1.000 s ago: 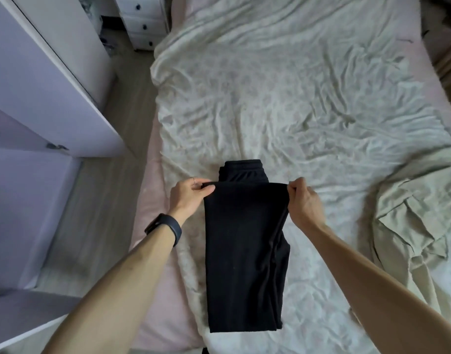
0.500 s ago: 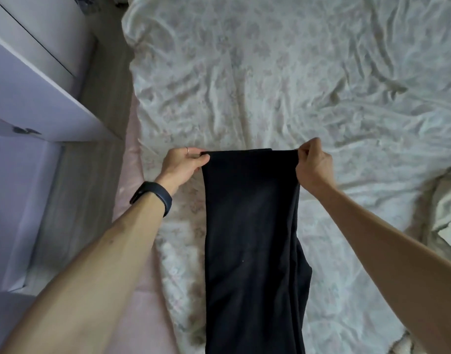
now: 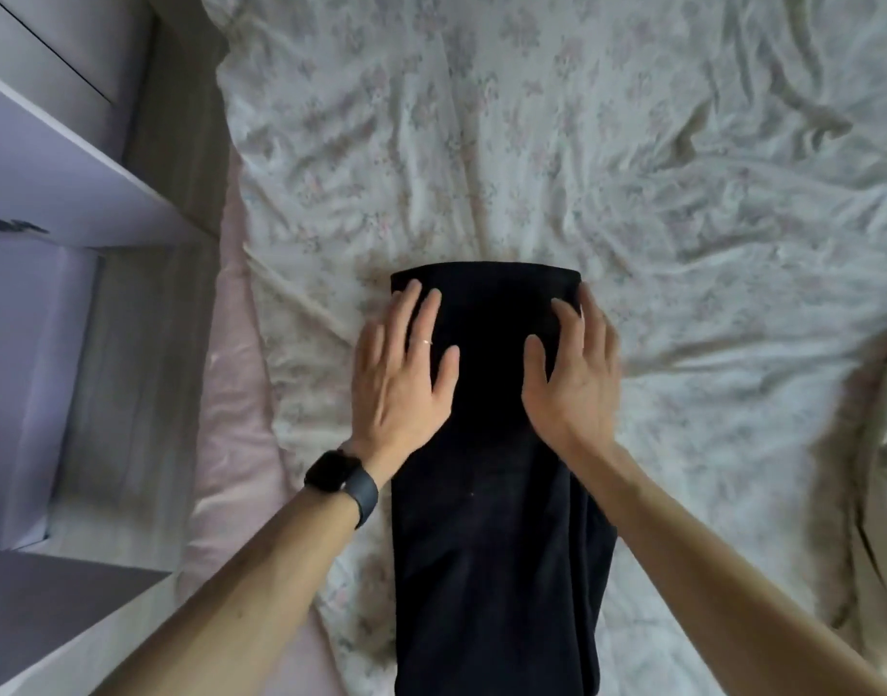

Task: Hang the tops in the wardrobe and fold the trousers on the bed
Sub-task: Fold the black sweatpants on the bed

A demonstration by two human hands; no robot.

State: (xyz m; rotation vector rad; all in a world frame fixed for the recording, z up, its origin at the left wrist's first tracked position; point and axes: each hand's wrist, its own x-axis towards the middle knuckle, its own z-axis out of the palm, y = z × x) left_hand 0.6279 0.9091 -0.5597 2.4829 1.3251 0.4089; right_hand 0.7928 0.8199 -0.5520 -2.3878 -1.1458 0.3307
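Black trousers point(image 3: 491, 494) lie folded lengthwise on bed point(image 3: 632, 168), frame centre. Left hand point(image 3: 398, 374) and right hand point(image 3: 574, 379) press flat on them, fingers point(image 3: 421, 313) straight, spread wide.

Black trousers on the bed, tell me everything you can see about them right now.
The black soft-fabric trousers lie flat on the wrinkled pale floral bed sheet, folded into a long narrow strip running away from the person. The far end is a straight folded edge; the near end leaves the frame. The cloth looks matte and plain. The left hand and right hand rest flat on its far part, fingers straight, one near each side edge.
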